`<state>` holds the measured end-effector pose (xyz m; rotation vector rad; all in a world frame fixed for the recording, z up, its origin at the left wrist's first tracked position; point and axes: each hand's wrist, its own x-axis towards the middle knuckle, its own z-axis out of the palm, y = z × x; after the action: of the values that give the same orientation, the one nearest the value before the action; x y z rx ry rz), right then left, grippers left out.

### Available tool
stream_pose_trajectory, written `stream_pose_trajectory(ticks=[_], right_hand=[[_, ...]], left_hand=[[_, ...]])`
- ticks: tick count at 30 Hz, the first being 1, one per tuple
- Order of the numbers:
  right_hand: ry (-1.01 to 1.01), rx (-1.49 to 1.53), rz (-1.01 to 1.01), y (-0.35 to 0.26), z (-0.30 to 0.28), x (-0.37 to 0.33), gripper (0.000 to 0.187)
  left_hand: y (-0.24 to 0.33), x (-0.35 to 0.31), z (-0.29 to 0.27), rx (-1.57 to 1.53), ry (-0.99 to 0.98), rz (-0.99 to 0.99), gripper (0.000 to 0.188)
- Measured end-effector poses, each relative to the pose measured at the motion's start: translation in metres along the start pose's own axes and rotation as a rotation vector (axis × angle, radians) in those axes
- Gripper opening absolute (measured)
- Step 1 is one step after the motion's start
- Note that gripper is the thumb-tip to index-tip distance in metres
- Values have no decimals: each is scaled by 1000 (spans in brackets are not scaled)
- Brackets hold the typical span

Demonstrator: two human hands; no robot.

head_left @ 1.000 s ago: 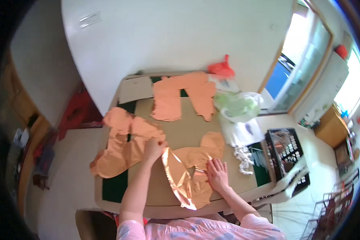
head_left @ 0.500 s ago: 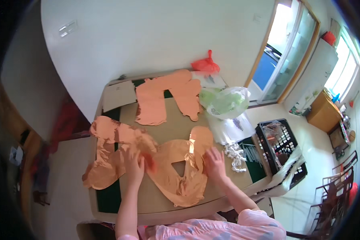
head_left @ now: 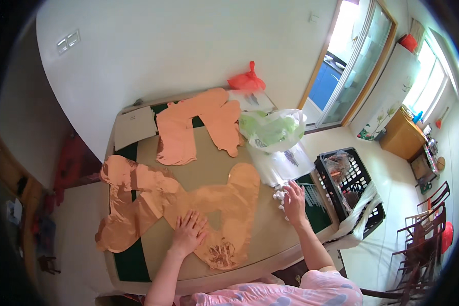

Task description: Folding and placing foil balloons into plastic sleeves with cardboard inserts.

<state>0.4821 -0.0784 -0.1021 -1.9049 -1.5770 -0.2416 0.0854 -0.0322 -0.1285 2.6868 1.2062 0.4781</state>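
Rose-gold foil balloon, flat and deflated [head_left: 224, 204], lies mid-surface [head_left: 285, 239] with the left hand [head_left: 188, 232] pressed on it, fingers spread open and gripping nothing. Right hand [head_left: 294, 200] rests on crumpled white tissue [head_left: 279, 196] at the balloon's right edge, fingers loosely open. Risk, as I judge it: thin foil creases or tears if the pinning palm drags sideways.
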Motion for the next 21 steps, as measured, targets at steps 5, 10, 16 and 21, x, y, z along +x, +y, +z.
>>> stream_pose_trajectory(ticks=[5,10,16,21], right_hand=[[-104,292,-49,-59,56,78,13],[-212,509,-68,-73,155,173,13],[14,347,-315,-79,223,246,26],[-348,155,-70,-66,257,275,26]], left_hand=[[-7,4,4,5,-56,12,52],[-8,20,-4,27,-73,23,52],[-24,62,-17,-61,12,15,47],[-40,115,-10,-203,35,24,45]])
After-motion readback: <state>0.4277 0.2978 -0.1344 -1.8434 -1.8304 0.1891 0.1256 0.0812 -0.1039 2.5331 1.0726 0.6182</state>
